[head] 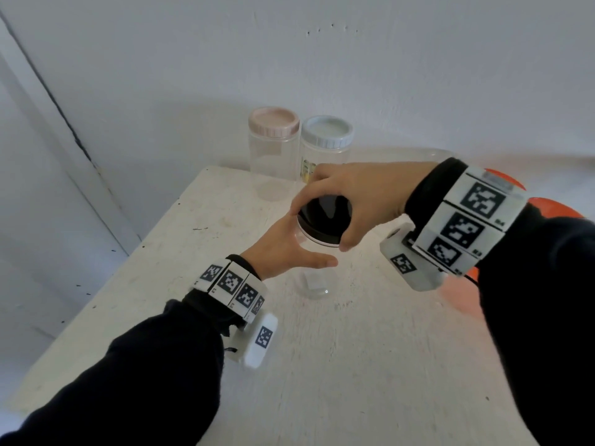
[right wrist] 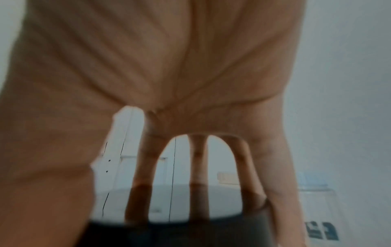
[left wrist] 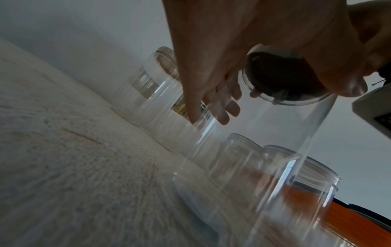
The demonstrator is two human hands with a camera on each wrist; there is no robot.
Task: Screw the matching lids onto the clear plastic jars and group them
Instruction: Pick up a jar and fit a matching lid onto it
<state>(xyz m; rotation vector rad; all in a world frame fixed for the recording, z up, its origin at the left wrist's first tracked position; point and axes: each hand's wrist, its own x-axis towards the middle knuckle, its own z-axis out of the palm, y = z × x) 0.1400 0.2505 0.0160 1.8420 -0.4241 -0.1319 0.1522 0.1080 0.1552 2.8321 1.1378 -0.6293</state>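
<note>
On the white counter [head: 322, 365] a clear jar [head: 317, 280] stands upright, nearest of the jars and about mid-counter. The left hand [head: 283, 249] wraps round its upper body, thumb across the near side and fingers [left wrist: 224, 115] curled round the far side, gripping it. On the jar's mouth sits a black lid [head: 323, 218], and the right hand [head: 351, 196] comes down over it from above, its spread fingers [right wrist: 146, 163] and thumb curved round the lid's rim and holding it. Whether the lid is fully threaded on cannot be told.

To the right, two more clear jars without lids [left wrist: 237, 160] stand close together, with an orange thing [head: 560, 207] behind them at the counter's right edge.

At the far edge, against the wall [head: 354, 59], stand two closed jars touching side by side: one with a pink lid [head: 273, 122] on the left, one with a pale blue lid [head: 326, 132] on the right, which carries a small label.
</note>
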